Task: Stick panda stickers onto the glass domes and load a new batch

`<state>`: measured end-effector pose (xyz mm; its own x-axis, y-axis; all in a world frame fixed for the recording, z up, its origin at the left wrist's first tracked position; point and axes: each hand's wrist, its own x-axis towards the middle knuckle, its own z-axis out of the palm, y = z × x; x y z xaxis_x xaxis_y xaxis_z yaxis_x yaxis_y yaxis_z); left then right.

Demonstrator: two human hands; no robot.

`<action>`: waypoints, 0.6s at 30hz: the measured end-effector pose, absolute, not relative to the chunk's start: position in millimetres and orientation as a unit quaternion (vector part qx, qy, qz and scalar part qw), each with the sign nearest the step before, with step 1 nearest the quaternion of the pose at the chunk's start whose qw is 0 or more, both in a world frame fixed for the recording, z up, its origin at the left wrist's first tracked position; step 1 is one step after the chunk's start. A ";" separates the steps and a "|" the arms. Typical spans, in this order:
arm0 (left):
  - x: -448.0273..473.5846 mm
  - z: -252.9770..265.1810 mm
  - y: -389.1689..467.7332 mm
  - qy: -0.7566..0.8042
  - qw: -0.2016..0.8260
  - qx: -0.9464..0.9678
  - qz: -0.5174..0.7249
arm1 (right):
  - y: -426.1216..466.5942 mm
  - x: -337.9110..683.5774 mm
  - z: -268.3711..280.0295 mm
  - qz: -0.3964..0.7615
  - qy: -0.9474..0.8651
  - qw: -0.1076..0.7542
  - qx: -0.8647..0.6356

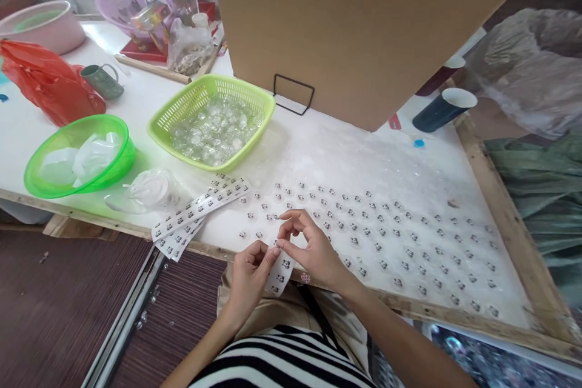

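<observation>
Between thumb and fingers, my left hand [250, 273] grips a white sticker strip [280, 276] printed with small black-and-white panda pictures. My right hand [313, 245] is pinched at the strip's upper end, its fingertips close together; a small dark sticker seems to be at the index fingertip, too small to be sure. Just beyond my hands, many clear round pieces bearing panda stickers [365, 231] lie spread in rows over the white tabletop [318, 145]. More sticker strips [200, 209] lie overlapped at the table's front edge, to the left of my hands.
A yellow-green basket [157, 127] holds clear round pieces. Left of it stand a green bowl [127, 160], a red plastic bag [54, 82] and a mug [103, 80]. A large cardboard box [364, 30] rises behind; a dark cup [439, 112] lies at right. Wooden edging [513, 218] borders the table.
</observation>
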<state>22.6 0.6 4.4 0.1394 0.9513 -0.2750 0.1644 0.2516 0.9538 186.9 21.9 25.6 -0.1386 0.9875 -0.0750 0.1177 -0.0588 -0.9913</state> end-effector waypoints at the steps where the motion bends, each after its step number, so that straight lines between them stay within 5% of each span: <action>1: 22.4 4.2 0.8 0.554 0.566 0.502 0.348 | 22.2 185.8 24.9 0.529 -0.538 0.422 -0.503; 8: 20.7 -0.5 2.2 0.549 0.566 0.506 0.348 | 32.6 199.0 27.4 0.544 -0.502 0.456 -0.494; 14: 17.8 -6.3 -1.0 0.544 0.568 0.509 0.350 | 99.0 255.7 14.4 0.434 -0.446 0.545 -0.562; 18: 17.0 -5.9 -1.3 0.544 0.570 0.505 0.352 | 138.0 279.5 -15.4 0.417 -0.426 0.494 -0.633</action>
